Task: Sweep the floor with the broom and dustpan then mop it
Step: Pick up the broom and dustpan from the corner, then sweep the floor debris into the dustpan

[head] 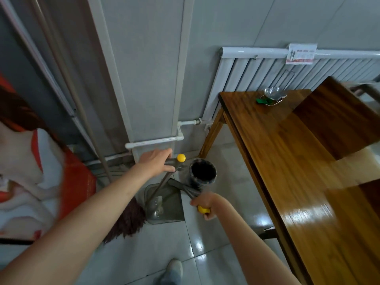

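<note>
A grey translucent dustpan (170,210) stands on the tiled floor by the wall. Its thin rod rises to a grey grip with a yellow cap (181,157), and my left hand (158,163) is closed around that grip. My right hand (203,203) grips the yellow-ended broom handle (204,210); the broom's dark grey part (181,186) slants up-left over the dustpan's back. A mop with brown strands (128,221) rests on the floor left of the dustpan, its pole (70,85) leaning against the wall. Neither hand touches it.
A black round bin (203,171) stands right behind the dustpan. A glossy wooden table (287,157) fills the right side, with a metal bowl (273,93) on it. Behind are a white radiator (267,75) and floor pipes (154,141). An orange-and-white poster (41,177) is at the left. My shoe (173,270) shows below.
</note>
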A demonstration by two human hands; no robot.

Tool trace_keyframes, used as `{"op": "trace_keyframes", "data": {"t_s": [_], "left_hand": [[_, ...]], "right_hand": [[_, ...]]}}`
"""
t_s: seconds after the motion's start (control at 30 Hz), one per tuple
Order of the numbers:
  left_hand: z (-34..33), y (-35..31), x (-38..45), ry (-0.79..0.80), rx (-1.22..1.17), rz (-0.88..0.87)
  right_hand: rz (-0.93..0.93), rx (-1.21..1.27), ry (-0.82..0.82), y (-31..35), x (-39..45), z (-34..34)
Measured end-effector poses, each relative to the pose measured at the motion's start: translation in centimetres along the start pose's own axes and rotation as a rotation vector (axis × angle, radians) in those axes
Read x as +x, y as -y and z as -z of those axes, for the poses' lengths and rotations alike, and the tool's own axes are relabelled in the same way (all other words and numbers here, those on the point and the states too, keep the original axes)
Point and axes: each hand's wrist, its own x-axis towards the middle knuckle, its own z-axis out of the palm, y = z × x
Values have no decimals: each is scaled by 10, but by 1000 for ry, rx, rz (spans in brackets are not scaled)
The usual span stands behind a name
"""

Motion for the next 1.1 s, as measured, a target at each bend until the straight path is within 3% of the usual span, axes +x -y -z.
{"op": "trace_keyframes", "data": {"t_s": [0.2, 0.37, 1.1], "left_hand": [[-24, -16, -40, 31, 27, 40], [-38, -27, -75, 14, 28, 82], [-125, -124, -227, -116, 13, 379]], "right_hand": [[67, -7, -145, -65, -7, -38], [161, 134, -206, -122, 4, -62], [303, 13, -156, -266, -26, -7]]}}
